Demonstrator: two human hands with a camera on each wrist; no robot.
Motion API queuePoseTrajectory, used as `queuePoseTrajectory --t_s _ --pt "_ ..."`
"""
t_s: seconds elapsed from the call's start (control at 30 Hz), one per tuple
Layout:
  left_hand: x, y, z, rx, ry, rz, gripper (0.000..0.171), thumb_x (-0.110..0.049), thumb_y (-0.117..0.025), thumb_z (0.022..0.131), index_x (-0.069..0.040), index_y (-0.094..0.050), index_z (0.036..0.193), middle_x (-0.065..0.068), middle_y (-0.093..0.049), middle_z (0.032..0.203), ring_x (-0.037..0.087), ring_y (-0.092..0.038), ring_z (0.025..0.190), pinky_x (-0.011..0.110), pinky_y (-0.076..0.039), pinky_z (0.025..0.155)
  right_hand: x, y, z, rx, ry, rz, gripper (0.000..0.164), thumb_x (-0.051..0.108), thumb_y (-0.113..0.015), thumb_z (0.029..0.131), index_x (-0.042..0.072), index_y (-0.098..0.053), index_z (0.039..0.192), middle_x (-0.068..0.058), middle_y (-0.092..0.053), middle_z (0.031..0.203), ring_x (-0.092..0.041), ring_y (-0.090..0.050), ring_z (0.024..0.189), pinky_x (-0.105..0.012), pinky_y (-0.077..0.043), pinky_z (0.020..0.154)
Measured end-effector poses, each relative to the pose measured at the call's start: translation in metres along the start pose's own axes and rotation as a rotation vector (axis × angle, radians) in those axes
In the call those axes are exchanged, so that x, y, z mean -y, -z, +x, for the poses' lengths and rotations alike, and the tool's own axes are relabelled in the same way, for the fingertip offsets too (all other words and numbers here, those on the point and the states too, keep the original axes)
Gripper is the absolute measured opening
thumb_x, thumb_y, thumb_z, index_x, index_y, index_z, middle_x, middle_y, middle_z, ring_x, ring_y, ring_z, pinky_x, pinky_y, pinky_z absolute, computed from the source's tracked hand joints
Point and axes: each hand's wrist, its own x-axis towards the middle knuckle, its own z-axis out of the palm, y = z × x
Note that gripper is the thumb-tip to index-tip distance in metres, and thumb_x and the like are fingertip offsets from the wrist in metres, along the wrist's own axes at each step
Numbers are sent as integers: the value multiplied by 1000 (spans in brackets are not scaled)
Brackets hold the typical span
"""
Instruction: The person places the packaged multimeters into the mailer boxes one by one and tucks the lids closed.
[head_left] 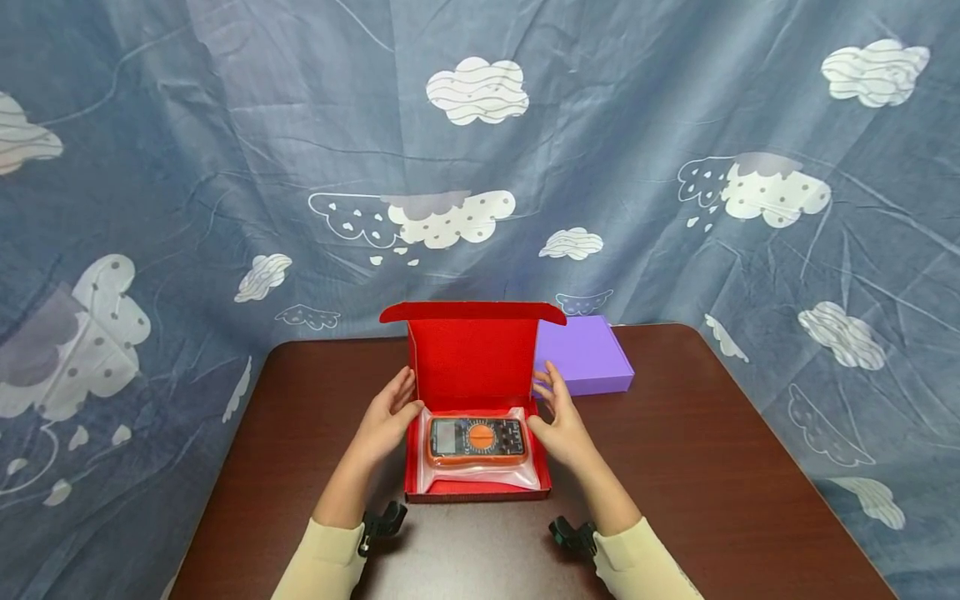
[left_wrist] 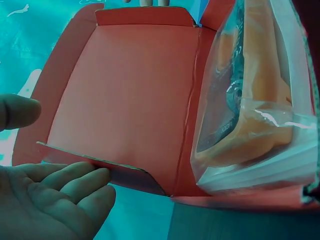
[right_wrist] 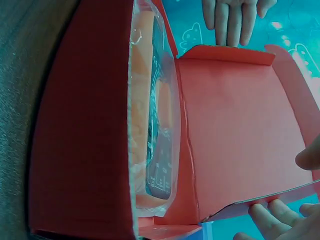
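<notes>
A red cardboard box (head_left: 476, 358) stands on the table with its lid raised. Inside lies an orange-and-black multimeter (head_left: 467, 459) in a clear plastic bag (head_left: 442, 476), its dial and screen facing up. At the box's left side is my left hand (head_left: 384, 423), its extended fingers (left_wrist: 80, 185) against the lid's side flap and the thumb apart from them. My right hand (head_left: 561, 423) is on the opposite side, its fingers (right_wrist: 272, 220) spread along the right flap. Neither hand pinches the lid.
Behind the box and to its right, a closed purple box (head_left: 588, 354) lies on the dark brown table (head_left: 720, 467). A blue curtain (head_left: 630, 150) with white clouds hangs at the table's back and sides. Black straps with wrist cameras (head_left: 384, 521) sit at both cuffs.
</notes>
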Motion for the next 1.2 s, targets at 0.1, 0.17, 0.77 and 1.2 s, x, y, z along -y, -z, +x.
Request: queuePoseTrajectory --t_s 0.1,0.17,0.77,1.2 --pt "-2 0 -5 -21 -4 -19 65 3 -58 98 10 -29 156 26 -38 156 42 -41 143 49 -36 110 -1 0 -5 -4 -5 3 92 -15 -56 82 2 -13 162 -27 -32 157 -49 -37 142 -64 -22 116" --pt "-1 1 -8 -33 -13 -44 63 5 -56 98 11 -30 154 28 -40 155 43 -42 141 46 -38 109 -2 1 -7 -8 -5 8 91 -15 -55 82 2 -14 162 -27 -33 156 -49 -39 142 -65 -22 115" --pt "8 7 -25 -93 -32 -83 46 10 -51 98 16 -45 144 36 -59 131 48 -60 122 25 -50 97 -9 6 -28 -55 31 66 76 -19 -49 83 -7 -28 155 -32 -51 141 -51 -49 131 -63 -32 111" --pt "22 12 -36 -186 62 -10 25 5 -55 100 11 -66 122 24 -73 106 26 -70 93 33 -54 78 -24 12 -41 -203 22 18 37 -12 -54 99 -8 -55 135 -31 -64 122 -5 -62 109 -16 -47 91"
